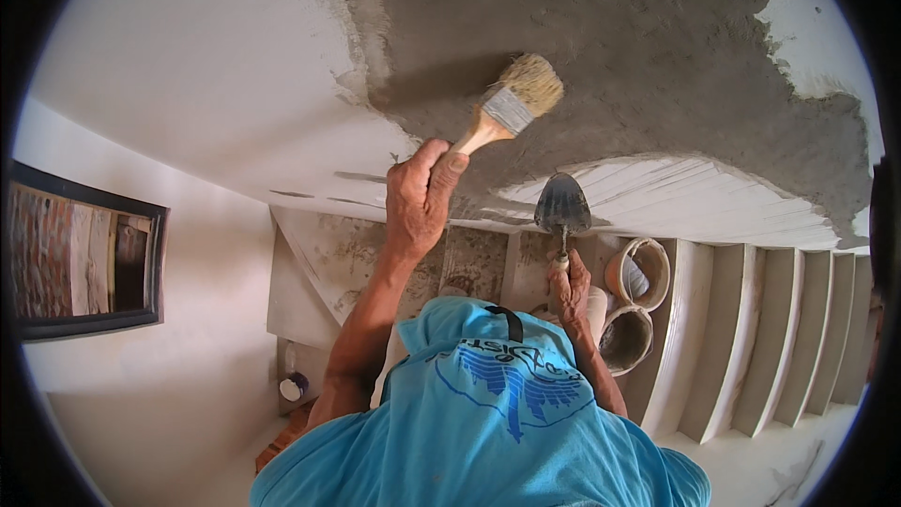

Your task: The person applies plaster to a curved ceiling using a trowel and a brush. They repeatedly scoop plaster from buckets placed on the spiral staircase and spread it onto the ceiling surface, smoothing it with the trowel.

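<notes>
A: Look at that left hand [420, 192], raised high, its grip closed firmly round the wooden handle of a wide, flat brush [509, 111] with straw-coloured bristles and a grey metal band!

B: And where's the brush working?

A: Right in front of the broad, rough, grey patch [619, 56] on the smooth white wall [235, 47]. Whether the bristles actually touch, I can't tell from here.

B: Down lower, the right hand [568, 289] is wrapped round the short handle of a small trowel [563, 204], its dark metal blade pointing up, seen against the patch's lower edge.

A: What's the danger?

B: If that grey coat is soft, I'd say a heavy push on the brush could rake grooves into it. And one careless lift of the right wrist could make the blade nick that edge.

A: Then there's the round, orange-brown bucket [614, 274] and the round, crusted grey bucket [646, 351], both just beside the right arm!

B: Tight quarters! An elbow swinging outward could tip either one against the pale, straight-edged stairs [718, 343]. With the eyes on the brush, a knock like that could easily go unseen.
</notes>
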Demonstrator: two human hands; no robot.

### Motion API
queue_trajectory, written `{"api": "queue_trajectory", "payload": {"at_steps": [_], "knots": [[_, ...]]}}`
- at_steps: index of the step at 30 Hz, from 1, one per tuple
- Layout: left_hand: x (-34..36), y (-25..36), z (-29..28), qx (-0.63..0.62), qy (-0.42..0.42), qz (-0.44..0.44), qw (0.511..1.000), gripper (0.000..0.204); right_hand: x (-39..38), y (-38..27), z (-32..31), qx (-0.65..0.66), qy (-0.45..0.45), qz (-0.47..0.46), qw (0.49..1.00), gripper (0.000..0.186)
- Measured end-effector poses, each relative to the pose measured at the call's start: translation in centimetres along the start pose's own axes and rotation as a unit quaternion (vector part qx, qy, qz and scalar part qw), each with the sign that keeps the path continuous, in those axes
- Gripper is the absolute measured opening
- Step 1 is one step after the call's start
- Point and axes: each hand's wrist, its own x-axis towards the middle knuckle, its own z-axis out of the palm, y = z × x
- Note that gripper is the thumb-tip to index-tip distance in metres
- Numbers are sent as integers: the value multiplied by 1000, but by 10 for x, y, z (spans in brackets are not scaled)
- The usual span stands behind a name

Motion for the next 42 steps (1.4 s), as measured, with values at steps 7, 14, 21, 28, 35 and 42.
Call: {"api": "queue_trajectory", "payload": {"at_steps": [7,14,21,28,35,42], "knots": [[-28,-51,-28,50,52,-95,993,27,-2,-1,1,-16,10,41,999,21],[-51,-36,-44,-20,38,-168,985,32,-4,5,2,-9,-4,44,999,21],[-11,-37,-13,-6,70,-85,994,31,-6,9,5,11,-32,45,998,24],[-60,-42,-30,10,105,-154,982,30,-7,3,1,-7,-10,19,1000,22],[-7,10,16,-62,44,-28,997,31,-7,16,2,25,-27,18,999,23],[-19,-24,18,-19,-3,-126,992,30,-9,10,7,29,-22,39,999,27]]}}
